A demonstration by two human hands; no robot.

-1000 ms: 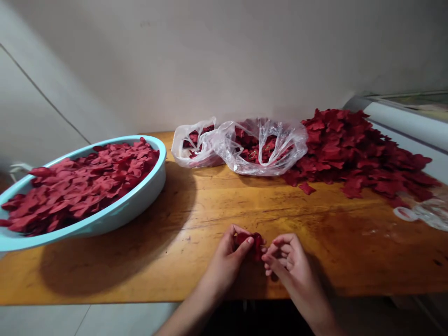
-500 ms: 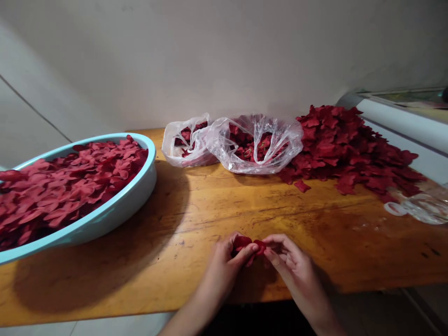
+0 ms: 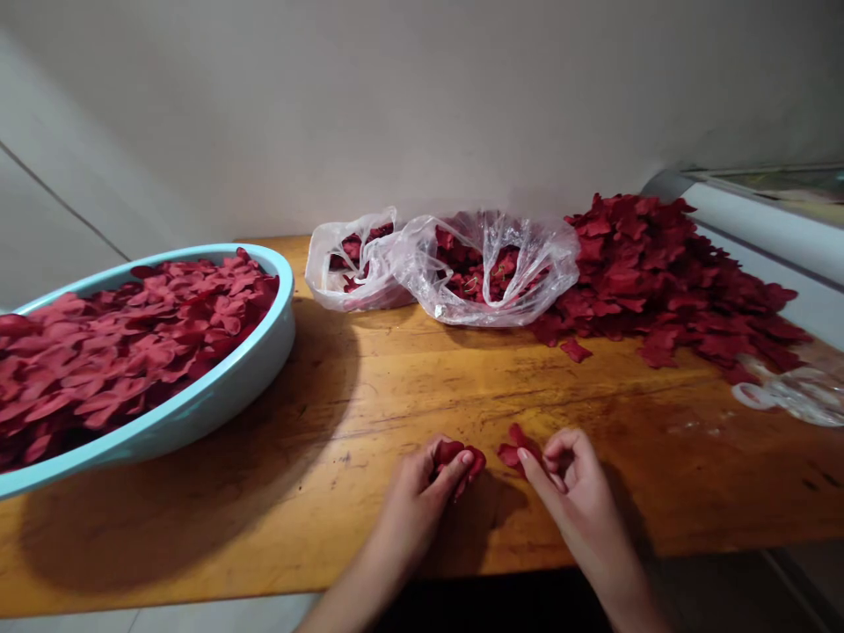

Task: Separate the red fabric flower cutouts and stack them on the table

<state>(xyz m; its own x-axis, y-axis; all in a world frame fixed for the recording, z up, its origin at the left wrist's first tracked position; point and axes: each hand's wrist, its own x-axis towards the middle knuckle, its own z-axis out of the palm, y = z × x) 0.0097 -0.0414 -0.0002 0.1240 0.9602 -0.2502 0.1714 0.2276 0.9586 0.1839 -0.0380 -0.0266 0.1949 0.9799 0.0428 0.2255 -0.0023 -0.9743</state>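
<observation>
Our left hand [image 3: 418, 488] is over the near part of the tabletop [image 3: 396, 378], its grip closed, thumb pressed down on a small red bunch [image 3: 475, 462] of petals that pokes out past the thumb tip. Just to its right, our right hand [image 3: 580, 483] has a red piece [image 3: 514, 447] with splayed lobes; the thumb lies on it, the grip is closed at that edge, and the other fingers curl loosely. We see a gap between the bunch and the piece, so the two do not touch.

Farther out on our left, a pale blue basin [image 3: 287, 294] stands on the tabletop, full of red petals [image 3: 138, 343]. On our right, a white ring [image 3: 755, 396] lies beside some crumpled clear plastic [image 3: 814, 396].

Beyond these, two clear bags sit side by side with red pieces inside: the small bag [image 3: 320, 277] on the left and the big bag [image 3: 448, 309] on the right. A high red heap [image 3: 633, 281] spreads just right of the big bag, and behind everything we face a grey wall [image 3: 422, 105].
</observation>
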